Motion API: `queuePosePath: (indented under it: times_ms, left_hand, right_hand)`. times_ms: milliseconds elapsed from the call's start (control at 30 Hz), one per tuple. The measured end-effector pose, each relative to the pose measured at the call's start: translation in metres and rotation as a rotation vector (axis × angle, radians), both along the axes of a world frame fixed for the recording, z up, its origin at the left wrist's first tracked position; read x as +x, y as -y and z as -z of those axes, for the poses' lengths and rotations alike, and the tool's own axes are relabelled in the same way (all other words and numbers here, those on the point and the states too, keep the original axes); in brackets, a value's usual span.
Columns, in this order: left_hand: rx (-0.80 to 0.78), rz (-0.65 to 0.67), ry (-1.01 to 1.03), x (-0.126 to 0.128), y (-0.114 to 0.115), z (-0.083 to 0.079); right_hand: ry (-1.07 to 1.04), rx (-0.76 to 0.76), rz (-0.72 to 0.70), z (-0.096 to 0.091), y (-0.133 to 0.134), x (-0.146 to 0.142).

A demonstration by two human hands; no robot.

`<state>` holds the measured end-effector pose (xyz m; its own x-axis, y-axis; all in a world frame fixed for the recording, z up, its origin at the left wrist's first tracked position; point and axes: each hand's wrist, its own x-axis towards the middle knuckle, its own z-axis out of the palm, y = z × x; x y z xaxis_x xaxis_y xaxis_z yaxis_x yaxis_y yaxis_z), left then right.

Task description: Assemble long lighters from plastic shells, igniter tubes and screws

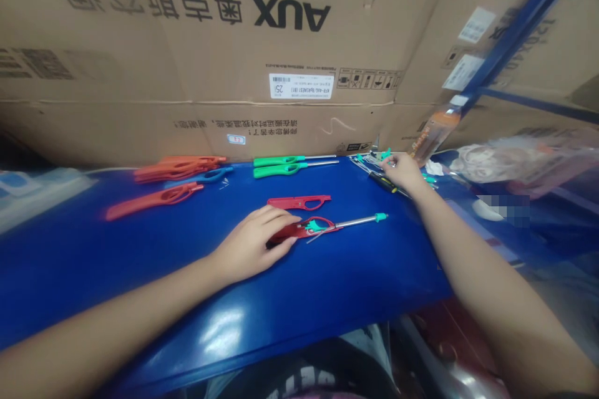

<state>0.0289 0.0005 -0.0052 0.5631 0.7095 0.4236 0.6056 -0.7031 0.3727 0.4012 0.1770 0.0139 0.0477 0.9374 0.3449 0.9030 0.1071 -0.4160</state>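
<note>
My left hand (pixel 253 243) lies over the grip of a red long-nosed utility lighter (pixel 292 232), holding it flat on the blue table. Its steel nozzle tube (pixel 355 221) points right and ends in a teal tip, and a teal part shows in the open body. Just beyond sits an empty red lighter shell (pixel 299 201). My right hand (pixel 402 171) reaches to the far right among a heap of steel tubes with teal tips (pixel 369 162). A black-handled screwdriver (pixel 384 182) lies beneath that hand. Whether its fingers grip a tube is hidden.
Orange lighter shells (pixel 178 168), a blue one (pixel 206 176) and green ones (pixel 290 165) lie along the blue table (pixel 281 336). Large cardboard cartons (pixel 187 43) stand behind. A plastic bottle (pixel 435 134) and a plastic bag (pixel 528 159) sit at the right.
</note>
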Motion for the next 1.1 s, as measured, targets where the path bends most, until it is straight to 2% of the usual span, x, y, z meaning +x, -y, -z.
queuePosePath:
  times_ms: [67, 133, 200, 267, 367, 467, 633, 833, 967, 1100]
  left_hand:
    - [-0.001, -0.025, 0.063, 0.000, -0.001, 0.000]
    - [-0.001, -0.061, 0.136, 0.001, -0.002, 0.001]
    - [-0.006, -0.100, 0.192, 0.000, -0.004, 0.002]
    - [-0.016, -0.134, 0.217, 0.000, -0.005, 0.003]
    - [-0.023, -0.133, 0.219, 0.000, -0.006, 0.003]
    - [-0.021, -0.079, 0.232, 0.000, -0.006, 0.003]
    - [-0.015, -0.055, 0.331, 0.002, -0.004, 0.000]
    - [-0.101, -0.069, 0.393, 0.003, 0.001, -0.003]
    - [-0.199, -0.100, 0.423, 0.004, 0.001, -0.002]
    - [-0.228, -0.141, 0.418, 0.004, -0.002, 0.000]
  right_hand:
    - [-0.058, 0.021, -0.023, -0.006, 0.009, -0.016]
    - [-0.125, 0.002, -0.131, -0.011, 0.023, -0.040]
    - [-0.370, -0.065, -0.401, -0.013, 0.045, -0.071]
    - [-0.496, -0.136, -0.576, -0.010, 0.071, -0.101]
    - [-0.599, -0.232, -0.682, -0.002, 0.108, -0.136]
    - [-0.571, -0.253, -0.739, 0.008, 0.129, -0.154]
    - [-0.463, -0.278, -0.884, 0.013, 0.133, -0.155]
    - [-0.129, -0.201, -1.153, -0.009, 0.128, -0.130]
    - [0.033, -0.275, -1.176, -0.018, 0.124, -0.117]
    - [0.123, -0.288, -1.172, -0.015, 0.122, -0.115]
